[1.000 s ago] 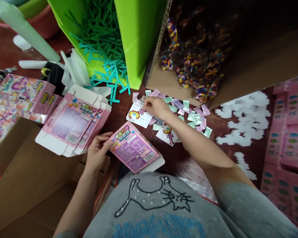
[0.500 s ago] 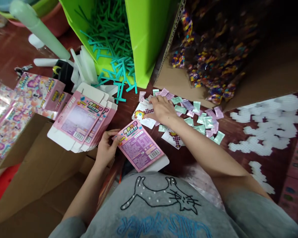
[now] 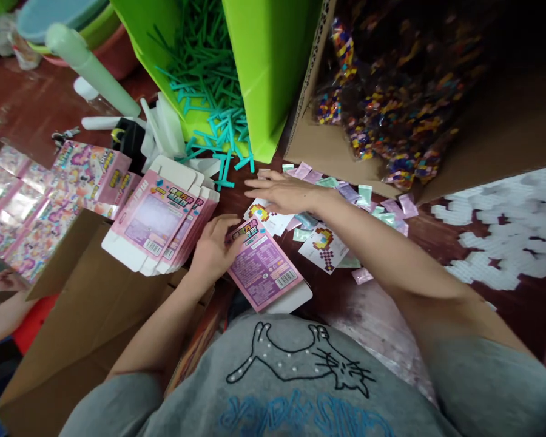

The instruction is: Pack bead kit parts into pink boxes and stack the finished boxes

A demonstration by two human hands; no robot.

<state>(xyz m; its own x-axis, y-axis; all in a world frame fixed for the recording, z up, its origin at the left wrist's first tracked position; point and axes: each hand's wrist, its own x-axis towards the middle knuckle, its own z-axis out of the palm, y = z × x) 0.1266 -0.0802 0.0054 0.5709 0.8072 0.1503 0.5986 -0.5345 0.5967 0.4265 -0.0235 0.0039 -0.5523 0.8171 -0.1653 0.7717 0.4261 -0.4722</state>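
Note:
My left hand (image 3: 216,247) grips the upper left edge of a pink and purple printed carton (image 3: 266,273), thumb on its face. The carton lies tilted close to my shirt, a white flap showing at its lower right corner. Above it my right hand (image 3: 284,193) is stretched out flat with nothing visible in it. Beneath that hand lies a white card (image 3: 259,212) with a pixel pattern, partly covered. Another patterned card (image 3: 324,247) rests to the right, among small green and purple sachets (image 3: 348,192). More sachets are hidden under my right hand and forearm.
Flattened pink cartons (image 3: 157,215) are stacked at left, beside finished-looking printed boxes (image 3: 91,170). A green bin (image 3: 259,79) holds teal T-shaped sticks (image 3: 227,130). A cardboard box (image 3: 318,139) contains bags of coloured beads (image 3: 391,127). White pieces (image 3: 505,230) spread at right. Another person's arm (image 3: 4,318) shows at left.
My right hand has gone from bent fingers on the card to flat, outstretched fingers. My left hand has moved right, further over the carton's top edge. The view has shifted slightly.

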